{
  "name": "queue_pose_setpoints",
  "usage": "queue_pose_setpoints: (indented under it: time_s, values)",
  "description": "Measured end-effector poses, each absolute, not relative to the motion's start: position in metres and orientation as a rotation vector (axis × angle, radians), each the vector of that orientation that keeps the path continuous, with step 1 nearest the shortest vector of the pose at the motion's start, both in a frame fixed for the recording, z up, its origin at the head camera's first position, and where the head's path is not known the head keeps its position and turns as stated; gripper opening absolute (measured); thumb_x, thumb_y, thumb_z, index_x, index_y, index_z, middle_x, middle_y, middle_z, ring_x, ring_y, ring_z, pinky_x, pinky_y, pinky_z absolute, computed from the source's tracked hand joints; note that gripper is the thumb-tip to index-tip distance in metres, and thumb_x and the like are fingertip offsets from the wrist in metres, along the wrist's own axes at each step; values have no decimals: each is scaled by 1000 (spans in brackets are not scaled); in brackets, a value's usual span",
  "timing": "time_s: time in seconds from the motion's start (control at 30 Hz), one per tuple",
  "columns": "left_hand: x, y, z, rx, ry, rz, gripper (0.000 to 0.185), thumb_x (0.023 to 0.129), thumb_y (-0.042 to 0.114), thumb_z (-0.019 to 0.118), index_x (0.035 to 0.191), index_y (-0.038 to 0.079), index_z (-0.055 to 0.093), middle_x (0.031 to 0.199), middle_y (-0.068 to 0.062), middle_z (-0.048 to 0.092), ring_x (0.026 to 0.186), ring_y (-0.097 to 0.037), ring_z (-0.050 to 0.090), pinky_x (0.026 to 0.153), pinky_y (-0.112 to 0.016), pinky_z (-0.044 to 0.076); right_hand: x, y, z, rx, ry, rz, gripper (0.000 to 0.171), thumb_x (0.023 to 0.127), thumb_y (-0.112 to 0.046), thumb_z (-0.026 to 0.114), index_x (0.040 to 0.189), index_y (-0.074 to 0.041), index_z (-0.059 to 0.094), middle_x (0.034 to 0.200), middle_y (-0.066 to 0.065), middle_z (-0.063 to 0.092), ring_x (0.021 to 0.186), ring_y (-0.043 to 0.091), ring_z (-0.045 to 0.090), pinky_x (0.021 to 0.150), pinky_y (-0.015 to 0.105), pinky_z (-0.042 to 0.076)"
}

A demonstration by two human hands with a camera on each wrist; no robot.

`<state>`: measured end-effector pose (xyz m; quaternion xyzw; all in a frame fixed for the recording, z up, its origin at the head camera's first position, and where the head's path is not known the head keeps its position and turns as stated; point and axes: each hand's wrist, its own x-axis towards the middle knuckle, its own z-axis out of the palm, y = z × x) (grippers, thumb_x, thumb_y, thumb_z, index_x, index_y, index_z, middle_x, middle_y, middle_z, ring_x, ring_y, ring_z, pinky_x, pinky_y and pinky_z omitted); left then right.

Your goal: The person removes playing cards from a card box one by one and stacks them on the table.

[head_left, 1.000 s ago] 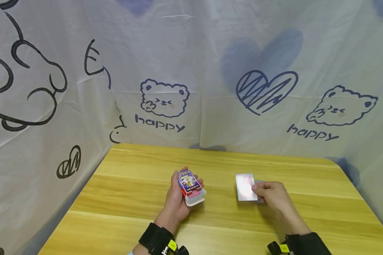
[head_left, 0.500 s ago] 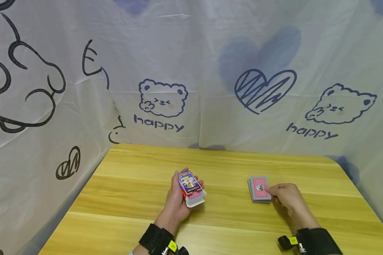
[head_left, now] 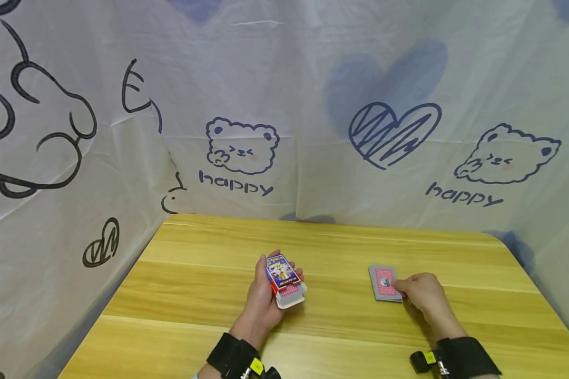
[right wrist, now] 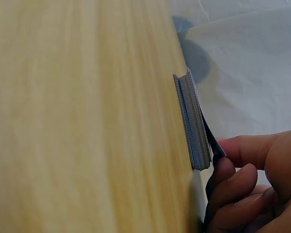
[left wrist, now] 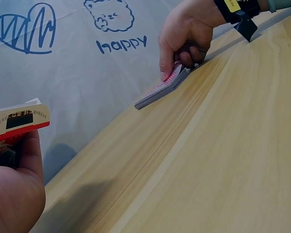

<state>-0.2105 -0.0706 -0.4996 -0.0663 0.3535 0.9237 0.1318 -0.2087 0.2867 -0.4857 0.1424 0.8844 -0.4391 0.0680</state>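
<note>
Left hand (head_left: 265, 300): grips an open playing-card box (head_left: 284, 279), flap end toward the person, held just above the wooden table (head_left: 194, 295). Right hand (head_left: 419, 292): fingers curled, pinching the near edge of a card stack (head_left: 384, 283) lying face down on the table, well apart from the box. Step judged: squaring the stack. Next move calls for lifting it whole, edges kept aligned.

Bright, even light; soft shadows on the counter (head_left: 341, 337); head view bends at edges; right wrist view blurred.
</note>
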Motion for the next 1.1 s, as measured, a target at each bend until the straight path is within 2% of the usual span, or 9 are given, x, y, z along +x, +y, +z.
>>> queue_pose_setpoints:
  time_s: [0.2, 0.33, 0.53, 0.67, 0.83, 0.97, 1.1]
  values:
    - [-211, -71, -499, -191, 1028, 2680, 67, 110, 64, 31, 163, 23, 28, 132, -10, 52, 111, -22, 71, 97, -42, 60, -213, 285, -488, 423, 2716, -1241, 36, 92, -24, 74, 64, -8, 58, 67, 1, 53, 60, 16, 42, 53, 28, 34]
    - [-211, -71, -498, -199, 1029, 2678, 66, 110, 63, 29, 163, 23, 29, 132, -10, 52, 110, -21, 71, 98, -42, 60, -213, 284, -487, 407, 2733, -1224, 34, 92, -24, 73, 67, -7, 60, 75, 3, 58, 65, 18, 46, 56, 29, 36]
    - [-211, -71, -498, -212, 1032, 2671, 64, 111, 61, 27, 163, 24, 29, 133, -10, 52, 111, -22, 71, 98, -43, 60, -211, 281, -482, 405, 2699, -1275, 42, 95, -25, 72, 62, -12, 49, 60, -3, 39, 55, 14, 35, 51, 28, 31]
    - [-211, -70, -499, -201, 1021, 2672, 64, 111, 61, 28, 163, 23, 28, 134, -11, 52, 111, -22, 71, 98, -43, 60, -205, 263, -472, 344, 2724, -1311, 45, 99, -28, 69, 64, -14, 44, 58, -5, 32, 54, 14, 31, 51, 28, 28]
    - [-210, -68, -500, -202, 1002, 2679, 66, 111, 63, 28, 163, 21, 26, 135, -11, 51, 111, -22, 71, 100, -44, 59, -194, 218, -456, 197, 2665, -1530, 41, 104, -28, 68, 71, -7, 55, 56, -3, 37, 50, 13, 31, 50, 26, 30]
    - [-210, -67, -499, -214, 975, 2699, 67, 111, 62, 27, 162, 20, 25, 138, -13, 49, 114, -23, 70, 103, -45, 58, -184, 176, -447, 147, 2527, -1695, 31, 103, -26, 70, 84, -1, 69, 60, 0, 50, 53, 14, 42, 52, 26, 37]
    - [-209, -66, -498, -207, 950, 2706, 69, 110, 63, 24, 162, 18, 23, 148, -17, 43, 117, -24, 69, 107, -45, 56, -177, 142, -444, 114, 2384, -1814, 24, 100, -20, 72, 89, 1, 72, 67, 2, 58, 57, 12, 47, 48, 23, 37]
